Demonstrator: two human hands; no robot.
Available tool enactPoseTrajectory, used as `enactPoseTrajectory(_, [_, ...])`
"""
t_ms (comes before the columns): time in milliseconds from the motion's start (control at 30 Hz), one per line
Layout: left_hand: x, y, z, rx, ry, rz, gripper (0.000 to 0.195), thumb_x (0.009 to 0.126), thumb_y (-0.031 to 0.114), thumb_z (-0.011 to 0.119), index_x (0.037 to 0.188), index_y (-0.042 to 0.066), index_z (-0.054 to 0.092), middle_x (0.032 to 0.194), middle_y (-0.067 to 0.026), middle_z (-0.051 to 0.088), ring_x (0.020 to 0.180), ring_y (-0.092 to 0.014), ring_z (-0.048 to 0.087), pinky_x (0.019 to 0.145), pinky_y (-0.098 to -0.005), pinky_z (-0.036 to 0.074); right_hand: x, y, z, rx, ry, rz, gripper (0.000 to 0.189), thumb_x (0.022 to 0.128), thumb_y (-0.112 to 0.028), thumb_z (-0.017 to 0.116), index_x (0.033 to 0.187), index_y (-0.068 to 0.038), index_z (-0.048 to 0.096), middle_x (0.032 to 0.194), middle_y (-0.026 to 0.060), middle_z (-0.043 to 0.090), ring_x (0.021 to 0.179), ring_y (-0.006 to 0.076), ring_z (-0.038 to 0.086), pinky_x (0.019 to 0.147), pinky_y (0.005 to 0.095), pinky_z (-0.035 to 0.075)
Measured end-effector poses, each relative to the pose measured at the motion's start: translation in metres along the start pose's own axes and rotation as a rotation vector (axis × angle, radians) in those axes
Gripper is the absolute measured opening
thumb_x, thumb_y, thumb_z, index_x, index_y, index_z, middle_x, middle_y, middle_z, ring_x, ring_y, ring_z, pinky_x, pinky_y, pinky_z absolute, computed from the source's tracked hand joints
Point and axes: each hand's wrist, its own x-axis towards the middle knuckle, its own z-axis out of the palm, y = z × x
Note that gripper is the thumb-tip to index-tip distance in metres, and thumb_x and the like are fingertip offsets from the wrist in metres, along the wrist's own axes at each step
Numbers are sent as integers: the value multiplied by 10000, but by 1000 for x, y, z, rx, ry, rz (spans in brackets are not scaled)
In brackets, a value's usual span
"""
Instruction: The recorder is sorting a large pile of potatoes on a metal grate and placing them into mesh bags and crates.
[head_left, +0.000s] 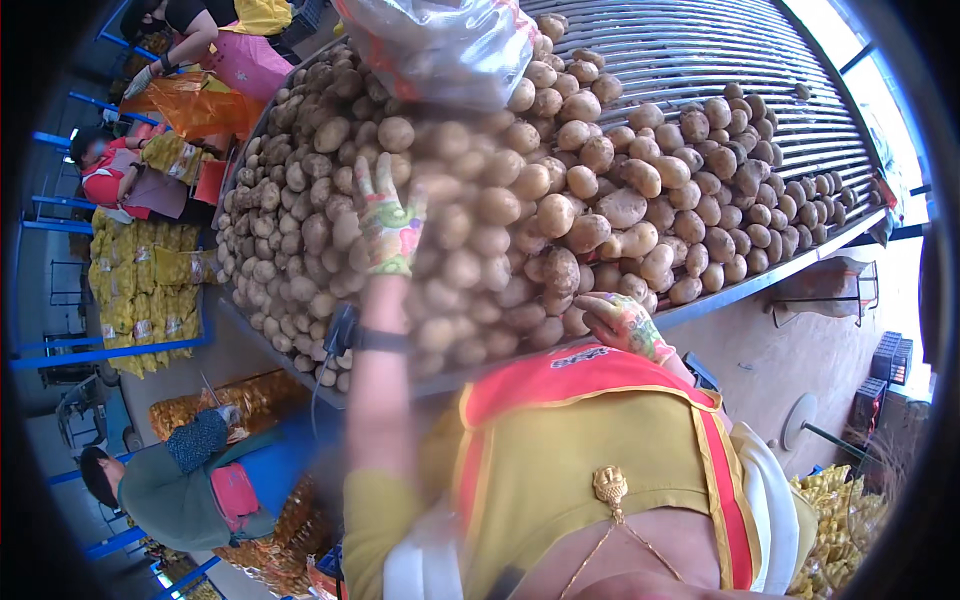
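My left hand (390, 229), in a patterned glove, reaches over a large heap of potatoes (555, 214) with its fingers spread. It holds nothing that I can see. Many potatoes just right of it are blurred. My right hand (626, 322), in a similar glove, is at the near edge of the heap by my red apron (540, 382). Its fingers are extended towards the closest potatoes, with no object visible in them; whether they touch is unclear. Past the hands, a translucent plastic sack (450, 49) hangs over the far side of the heap.
Metal slats (697, 45) carry the heap's right part, bordered by a metal rail (772, 262). At left, people (124, 169) handle bags beside stacked yellow mesh sacks (146, 292). Another person (187, 487) bends near filled sacks (255, 405). Dark crates (889, 356) stand at right.
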Motion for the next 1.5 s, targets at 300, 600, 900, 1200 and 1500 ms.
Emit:
enactPoseTrajectory(300, [114,-40,51,-201,-180,-316,623,869,569,597,1266,91,553,1289,-189,565,1208,-373,511,1032,-440,399,1,-9,2,-26,12,60,308,833,-92,638,1137,-45,635,992,172,669,916,366,643,787,442,523])
enactPoseTrajectory(600, [119,2,56,273,-695,202,733,836,547,596,1409,115,451,1320,-206,544,1195,-378,535,1029,-484,406,31,-12,-9,6,-113,109,376,827,-102,629,1200,-80,602,950,155,662,874,366,635,738,457,512])
enactPoseTrajectory(900, [112,-16,72,173,-522,149,782,834,584,596,1411,80,438,1282,-205,568,1116,-343,591,946,-422,475,58,1,5,-73,-65,-158,389,798,-99,624,1185,-66,604,1038,140,654,917,355,637,761,457,516])
enactPoseTrajectory(1200, [4,9,11,-1438,-169,-585,709,873,574,585,1375,84,480,1345,-150,519,1181,-319,538,989,-403,464,127,19,-37,-216,141,-183,493,765,-134,685,1237,-59,563,1198,169,584,1083,384,574,881,471,487])
enactPoseTrajectory(1500, [-99,56,4,-2284,-384,-654,727,879,599,588,1421,145,419,1371,-121,528,1042,-263,619,825,-422,562,165,34,-9,-346,15,-129,510,721,-279,705,1170,-81,566,1092,187,549,1003,394,542,768,503,453])
